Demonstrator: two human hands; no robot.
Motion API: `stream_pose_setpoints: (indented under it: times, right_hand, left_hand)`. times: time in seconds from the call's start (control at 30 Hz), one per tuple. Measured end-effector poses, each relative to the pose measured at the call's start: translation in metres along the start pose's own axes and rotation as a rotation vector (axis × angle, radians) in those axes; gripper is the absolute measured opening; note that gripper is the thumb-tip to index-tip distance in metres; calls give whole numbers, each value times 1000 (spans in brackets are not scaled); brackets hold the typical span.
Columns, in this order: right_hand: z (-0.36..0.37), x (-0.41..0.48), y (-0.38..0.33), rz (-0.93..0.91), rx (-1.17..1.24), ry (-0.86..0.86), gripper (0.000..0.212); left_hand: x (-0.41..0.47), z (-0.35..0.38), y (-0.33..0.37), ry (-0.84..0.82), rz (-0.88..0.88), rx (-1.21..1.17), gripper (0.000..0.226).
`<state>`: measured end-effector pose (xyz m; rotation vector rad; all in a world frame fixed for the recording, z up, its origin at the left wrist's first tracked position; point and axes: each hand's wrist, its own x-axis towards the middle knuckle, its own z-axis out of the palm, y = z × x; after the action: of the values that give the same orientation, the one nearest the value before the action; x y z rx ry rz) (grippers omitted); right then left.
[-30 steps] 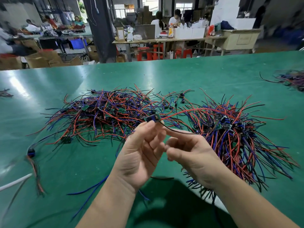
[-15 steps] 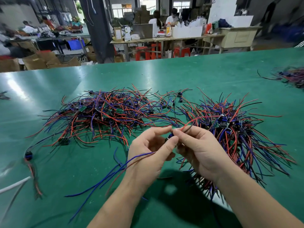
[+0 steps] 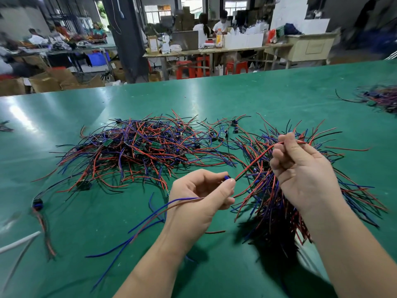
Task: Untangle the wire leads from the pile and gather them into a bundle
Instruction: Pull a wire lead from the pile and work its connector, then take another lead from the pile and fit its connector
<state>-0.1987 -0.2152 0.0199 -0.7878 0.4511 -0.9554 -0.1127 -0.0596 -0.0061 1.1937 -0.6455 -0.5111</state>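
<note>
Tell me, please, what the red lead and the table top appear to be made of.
Red lead: probably flexible plastic insulation, satin, since it curves smoothly. Table top: green, smooth, semi-glossy, showing light reflections; perhaps rubber or vinyl matting.

Red, blue (black too) wire leads [image 3: 137,151]

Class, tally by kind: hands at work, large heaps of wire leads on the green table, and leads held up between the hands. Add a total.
Hands: 2, left hand and right hand.
Large heaps: 3, tangled pile, gathered bundle, far heap at the right edge.
Held lead: 1, pinched by both hands.
Total: 6
</note>
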Motion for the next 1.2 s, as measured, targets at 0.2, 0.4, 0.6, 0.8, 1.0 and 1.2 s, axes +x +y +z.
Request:
stream_pose_setpoints:
  times: [0.2, 0.4, 0.6, 0.8, 1.0, 1.2]
  right_hand:
    - [-1, 2, -2, -24, 195, 53, 34]
    - [4, -9, 8, 83, -133, -29, 11]
    - [16, -33, 36, -14, -459, -447, 18]
    - [3, -11, 9, -215, -453, -239, 9]
    - [-28, 15, -21, -519, -1113, 167, 56]
    - [-26, 13, -14, -583, -1309, 129, 58]
  left_hand:
    - [-7, 8, -4, 11, 65, -32, 8]
    - [-1, 4, -5, 257, 148, -33, 18]
    - [-4, 3, -14, 113, 277, 276, 21]
    - [2, -14, -11, -178, 556, 1186, 64]
    - [15, -53, -11, 179, -266, 1767, 70]
    - [20, -54, -18, 130, -210, 1780, 34]
